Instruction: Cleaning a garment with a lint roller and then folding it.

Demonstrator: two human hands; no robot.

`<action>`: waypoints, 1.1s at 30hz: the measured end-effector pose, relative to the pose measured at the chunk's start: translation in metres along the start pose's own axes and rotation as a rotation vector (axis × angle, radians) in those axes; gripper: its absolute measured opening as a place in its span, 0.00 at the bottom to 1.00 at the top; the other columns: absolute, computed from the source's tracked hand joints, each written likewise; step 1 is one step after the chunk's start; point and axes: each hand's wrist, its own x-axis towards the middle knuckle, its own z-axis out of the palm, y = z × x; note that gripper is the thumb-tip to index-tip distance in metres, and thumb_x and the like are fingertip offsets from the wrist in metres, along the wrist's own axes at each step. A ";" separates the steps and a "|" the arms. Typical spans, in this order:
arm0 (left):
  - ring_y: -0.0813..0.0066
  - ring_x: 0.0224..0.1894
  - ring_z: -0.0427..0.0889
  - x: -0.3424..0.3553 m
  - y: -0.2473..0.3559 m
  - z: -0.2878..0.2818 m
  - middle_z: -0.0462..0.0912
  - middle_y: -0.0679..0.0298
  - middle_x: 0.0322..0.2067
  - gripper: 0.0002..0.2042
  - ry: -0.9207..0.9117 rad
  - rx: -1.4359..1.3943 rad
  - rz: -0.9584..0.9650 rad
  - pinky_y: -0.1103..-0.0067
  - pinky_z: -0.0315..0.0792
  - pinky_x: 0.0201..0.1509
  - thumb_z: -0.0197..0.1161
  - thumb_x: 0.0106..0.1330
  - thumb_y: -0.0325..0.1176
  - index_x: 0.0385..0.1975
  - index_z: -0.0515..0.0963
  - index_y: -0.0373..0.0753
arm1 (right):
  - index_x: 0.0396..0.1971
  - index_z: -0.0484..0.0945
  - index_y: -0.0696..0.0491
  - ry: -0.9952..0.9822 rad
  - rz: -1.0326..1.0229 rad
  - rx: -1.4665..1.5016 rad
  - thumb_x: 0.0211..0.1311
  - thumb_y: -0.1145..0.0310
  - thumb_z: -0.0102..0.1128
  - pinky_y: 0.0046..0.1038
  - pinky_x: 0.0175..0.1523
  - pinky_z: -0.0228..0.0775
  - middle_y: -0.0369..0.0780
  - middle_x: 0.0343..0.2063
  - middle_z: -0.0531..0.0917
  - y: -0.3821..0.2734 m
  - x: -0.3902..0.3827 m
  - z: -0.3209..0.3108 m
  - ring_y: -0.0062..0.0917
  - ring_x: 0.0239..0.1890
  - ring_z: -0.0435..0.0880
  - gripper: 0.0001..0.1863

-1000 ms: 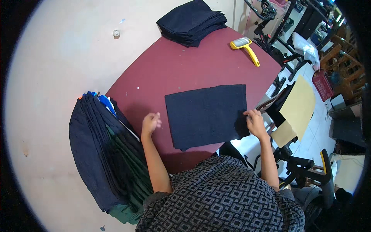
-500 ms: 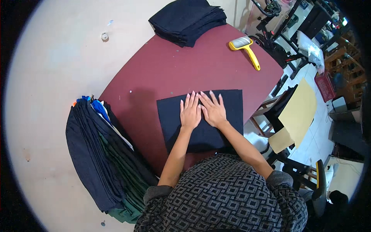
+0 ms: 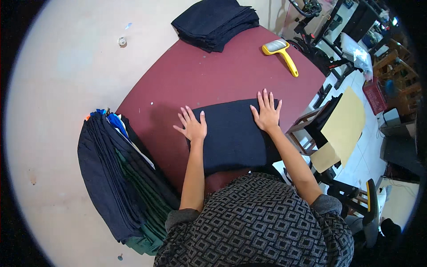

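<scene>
A dark navy folded cloth (image 3: 233, 138) lies flat on the maroon tabletop (image 3: 187, 71) in front of me. My left hand (image 3: 194, 127) rests at the cloth's left edge, fingers spread, some of them reaching over the bare tabletop. On the cloth's far right corner my right hand (image 3: 268, 114) lies flat with its fingers apart. Neither hand holds anything. Farther off, toward the back right of the table, is a lint roller (image 3: 282, 53) with a yellow handle.
A stack of folded dark cloth (image 3: 213, 24) sits at the table's far edge. Dark and green garments (image 3: 120, 178) hang along the left side by the pale wall (image 3: 58, 111). To the right are a chair, a tan board (image 3: 342, 124) and a red basket (image 3: 375, 95).
My hands have slid apart from the cloth's middle, the left one to its left edge and the right one to its far right corner. Their fingers have spread wider.
</scene>
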 end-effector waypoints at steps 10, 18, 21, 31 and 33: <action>0.61 0.67 0.38 -0.102 0.033 0.042 0.44 0.55 0.65 0.34 -0.035 -0.057 0.818 0.56 0.34 0.65 0.45 0.59 0.47 0.63 0.46 0.38 | 0.62 0.49 0.55 -0.144 -0.270 0.267 0.62 0.55 0.31 0.49 0.64 0.32 0.43 0.64 0.47 -0.069 -0.093 0.010 0.36 0.66 0.45 0.30; 0.65 0.67 0.40 -0.102 0.028 0.038 0.45 0.60 0.65 0.30 -0.097 -0.043 0.784 0.61 0.35 0.66 0.43 0.62 0.45 0.63 0.50 0.41 | 0.62 0.53 0.49 -0.062 -0.301 0.332 0.61 0.49 0.34 0.38 0.67 0.33 0.39 0.63 0.53 -0.054 -0.096 0.008 0.33 0.65 0.49 0.31; 0.62 0.66 0.46 -0.099 0.012 0.037 0.49 0.60 0.64 0.24 -0.010 -0.146 0.758 0.59 0.40 0.65 0.41 0.64 0.41 0.61 0.57 0.44 | 0.61 0.54 0.45 -0.048 -0.356 0.281 0.61 0.49 0.35 0.38 0.67 0.34 0.38 0.63 0.54 -0.050 -0.096 0.008 0.33 0.65 0.50 0.30; 0.58 0.65 0.47 -0.085 -0.039 0.028 0.49 0.60 0.64 0.30 0.139 -0.100 0.476 0.57 0.38 0.65 0.41 0.62 0.53 0.62 0.53 0.46 | 0.61 0.53 0.36 0.037 -0.183 -0.021 0.60 0.46 0.35 0.49 0.65 0.30 0.34 0.64 0.51 -0.007 -0.090 -0.001 0.33 0.66 0.46 0.28; 0.58 0.66 0.44 -0.084 -0.040 0.021 0.47 0.61 0.65 0.31 0.119 -0.075 0.389 0.54 0.35 0.64 0.42 0.62 0.54 0.62 0.52 0.47 | 0.62 0.52 0.37 0.030 -0.116 -0.022 0.61 0.46 0.34 0.51 0.64 0.28 0.33 0.64 0.50 -0.002 -0.088 0.000 0.33 0.66 0.46 0.29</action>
